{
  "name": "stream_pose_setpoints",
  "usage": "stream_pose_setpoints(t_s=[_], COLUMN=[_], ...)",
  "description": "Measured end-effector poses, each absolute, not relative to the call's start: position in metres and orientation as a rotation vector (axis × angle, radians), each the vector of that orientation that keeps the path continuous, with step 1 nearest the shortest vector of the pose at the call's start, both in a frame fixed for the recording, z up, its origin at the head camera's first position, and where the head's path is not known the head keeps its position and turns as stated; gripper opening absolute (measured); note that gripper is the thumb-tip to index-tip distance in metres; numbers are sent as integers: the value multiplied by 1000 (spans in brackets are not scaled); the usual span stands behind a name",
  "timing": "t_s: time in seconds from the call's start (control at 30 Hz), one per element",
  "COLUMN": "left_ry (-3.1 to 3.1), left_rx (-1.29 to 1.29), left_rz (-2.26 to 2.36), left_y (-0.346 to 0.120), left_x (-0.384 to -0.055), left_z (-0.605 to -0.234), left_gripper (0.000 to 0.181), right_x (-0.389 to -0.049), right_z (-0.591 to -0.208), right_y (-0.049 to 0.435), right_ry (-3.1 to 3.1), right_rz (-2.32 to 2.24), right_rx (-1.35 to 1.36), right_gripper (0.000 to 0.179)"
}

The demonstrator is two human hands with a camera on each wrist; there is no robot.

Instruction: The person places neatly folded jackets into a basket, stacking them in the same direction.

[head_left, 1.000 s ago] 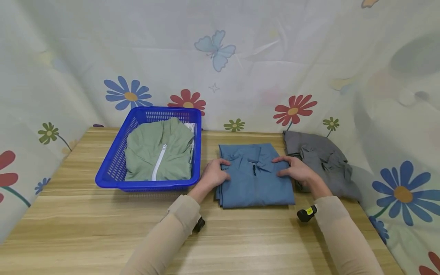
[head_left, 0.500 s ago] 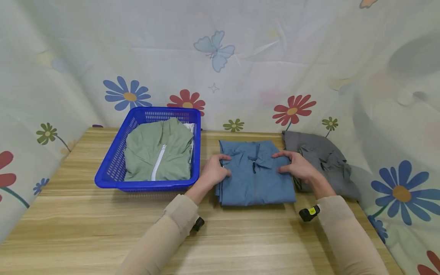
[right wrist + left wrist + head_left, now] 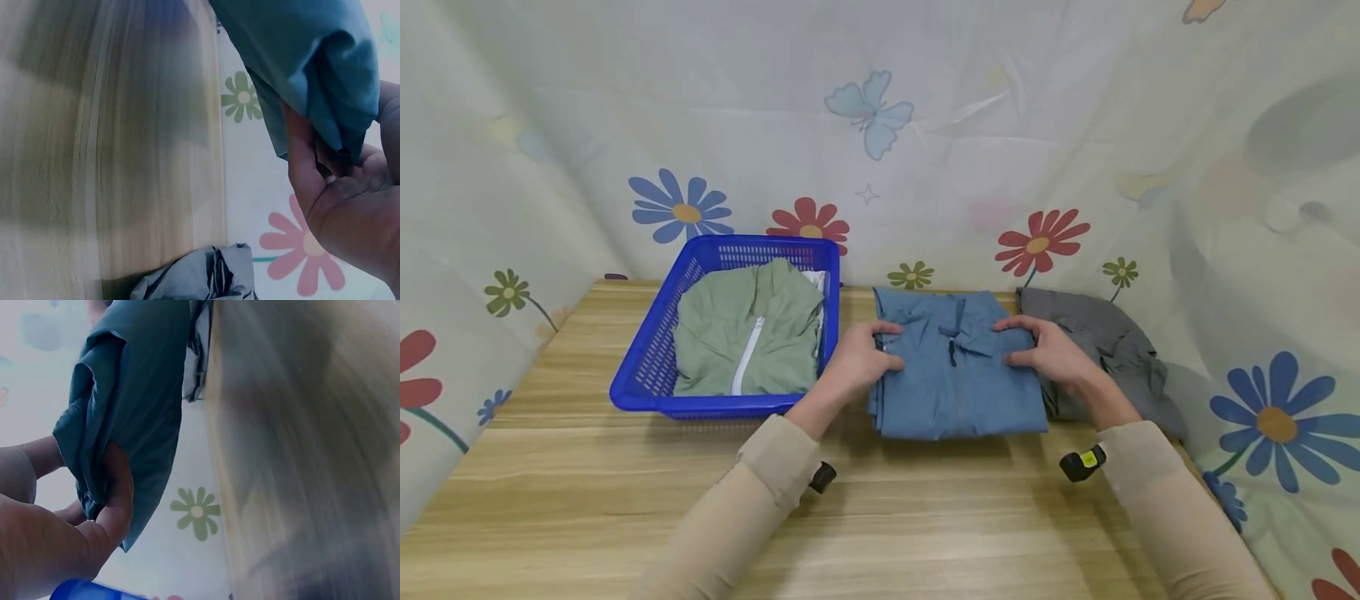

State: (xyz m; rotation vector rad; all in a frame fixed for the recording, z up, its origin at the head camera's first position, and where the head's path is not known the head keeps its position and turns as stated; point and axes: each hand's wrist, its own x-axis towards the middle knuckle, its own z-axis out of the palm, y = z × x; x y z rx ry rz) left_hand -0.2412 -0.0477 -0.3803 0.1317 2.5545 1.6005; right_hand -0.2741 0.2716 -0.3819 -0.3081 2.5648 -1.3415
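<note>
A folded blue jacket [image 3: 955, 392] with a collar and a short dark zip pull hangs just above the table between both hands. At its left edge my left hand [image 3: 859, 360] grips the layered cloth, thumb on top; in the left wrist view, fingers [image 3: 119, 487] curl under the folds. My right hand [image 3: 1060, 360] pinches the opposite edge, and the right wrist view has its fingers [image 3: 303, 150] beneath the blue cloth. Both wrist views show a gap between the jacket and the wooden table [image 3: 925, 517].
Left of the jacket stands a blue plastic basket [image 3: 647, 350] holding a folded green zip jacket [image 3: 722, 333] with something white beneath. A crumpled grey garment [image 3: 1097, 333] lies at the right, partly behind my right hand. A flowered curtain [image 3: 940, 183] hangs behind the table.
The blue jacket has risen off the table, carried by both hands, and shifted slightly away from me. A shadow now shows beneath it. Basket and grey garment have stayed put.
</note>
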Motion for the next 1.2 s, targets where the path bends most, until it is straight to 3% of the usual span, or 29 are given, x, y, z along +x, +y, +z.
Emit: stream_pose_setpoints(t_s=[1.2], left_ry=[2401], left_rx=[128], left_rz=[1724], left_y=[-150], left_x=[-249], left_z=[-335], left_gripper=[51], right_x=[-273], right_z=[-353], right_y=[189], right_ry=[2264], right_rz=[-1805], right_rx=[-322], right_gripper=[54])
